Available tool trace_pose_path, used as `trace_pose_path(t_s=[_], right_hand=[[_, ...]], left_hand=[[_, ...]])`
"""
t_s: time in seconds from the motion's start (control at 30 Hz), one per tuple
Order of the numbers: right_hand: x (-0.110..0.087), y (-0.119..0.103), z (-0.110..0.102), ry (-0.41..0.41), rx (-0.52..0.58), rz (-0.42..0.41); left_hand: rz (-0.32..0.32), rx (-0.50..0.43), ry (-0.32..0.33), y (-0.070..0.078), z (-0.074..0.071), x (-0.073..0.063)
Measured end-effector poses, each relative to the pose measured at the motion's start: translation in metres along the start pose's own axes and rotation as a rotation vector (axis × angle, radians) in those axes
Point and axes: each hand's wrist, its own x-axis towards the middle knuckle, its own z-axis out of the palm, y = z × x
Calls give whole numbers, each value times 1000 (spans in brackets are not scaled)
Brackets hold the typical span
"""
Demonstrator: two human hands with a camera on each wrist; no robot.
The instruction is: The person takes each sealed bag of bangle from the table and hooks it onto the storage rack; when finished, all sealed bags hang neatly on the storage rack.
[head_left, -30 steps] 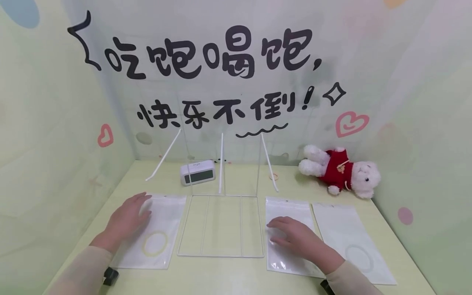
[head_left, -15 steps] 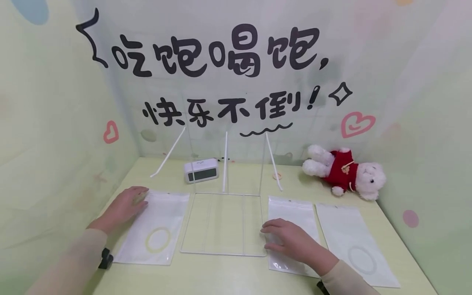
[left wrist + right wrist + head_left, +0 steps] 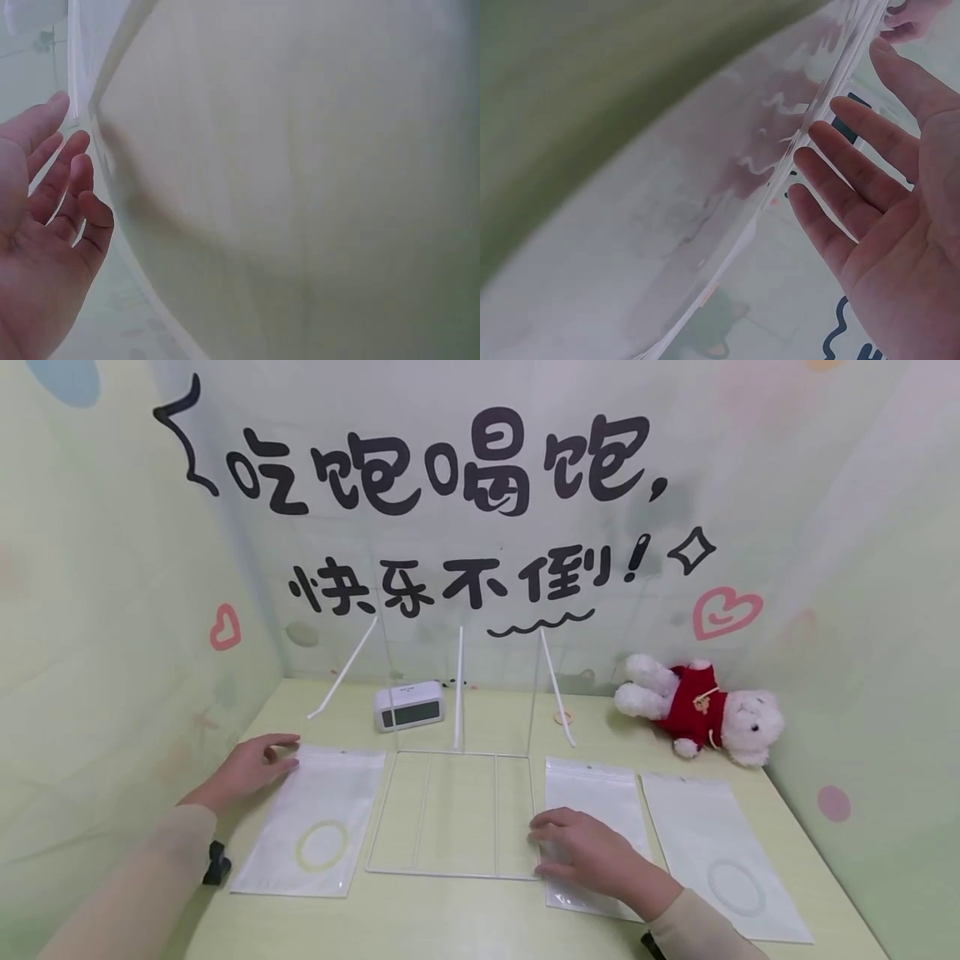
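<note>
In the head view my left hand is at the upper left edge of a white zip bag holding a pale yellow ring. Its fingers are loosely bent and hold nothing, as the left wrist view also shows. My right hand hovers, fingers spread and empty, over a second zip bag, hiding part of it. Its fingertips overlap the right side of a white wire rack with three slanted prongs. Right of it lies a third bag with a pale ring.
Behind the rack stand a white digital clock and a small orange ring. A plush bear in a red top lies at the back right. Printed curtains enclose the table on the back and sides.
My left hand has drawn left and farther back, off the bag with the yellow ring. My right hand has shifted slightly left toward the rack. The head view has turned a little.
</note>
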Motion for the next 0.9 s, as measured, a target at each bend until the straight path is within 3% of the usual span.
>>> trace_pose_path(t_s=[0.5, 0.9], right_hand=[[-4, 3, 2, 47, -42, -9], [-3, 4, 2, 17, -46, 25]], left_hand=[[-22, -79, -68, -10, 1, 17], [-20, -107, -55, -10, 3, 22]])
